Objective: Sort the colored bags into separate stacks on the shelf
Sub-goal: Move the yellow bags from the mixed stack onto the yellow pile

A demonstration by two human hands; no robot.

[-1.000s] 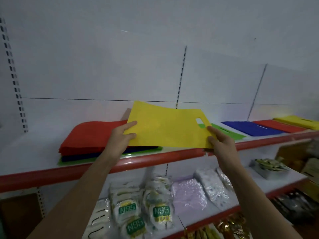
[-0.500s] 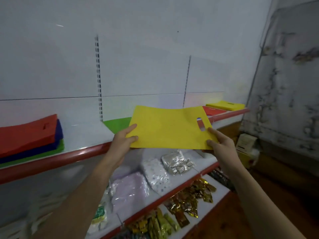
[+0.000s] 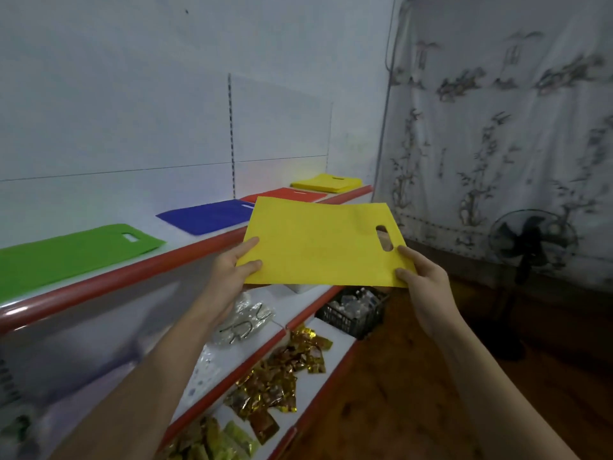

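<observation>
I hold a flat yellow bag [image 3: 318,244] with a cut-out handle in front of the top shelf [image 3: 132,277]. My left hand [image 3: 232,277] pinches its near left corner and my right hand [image 3: 421,277] pinches its near right corner by the handle hole. On the shelf lie a green bag [image 3: 73,250] at the left, then a blue bag [image 3: 209,215], a red bag [image 3: 292,194] partly hidden behind the held bag, and a yellow stack [image 3: 326,183] at the far right end.
Lower shelves carry clear packets [image 3: 247,318], gold foil packets [image 3: 285,373] and a black basket [image 3: 353,310]. A standing fan [image 3: 530,244] and a patterned curtain [image 3: 497,127] are on the right, above a wooden floor.
I have moved right along the shelf with the yellow bag held in both hands. The mixed red-topped pile has left the view; the green, blue, red and yellow bags are now nearer.
</observation>
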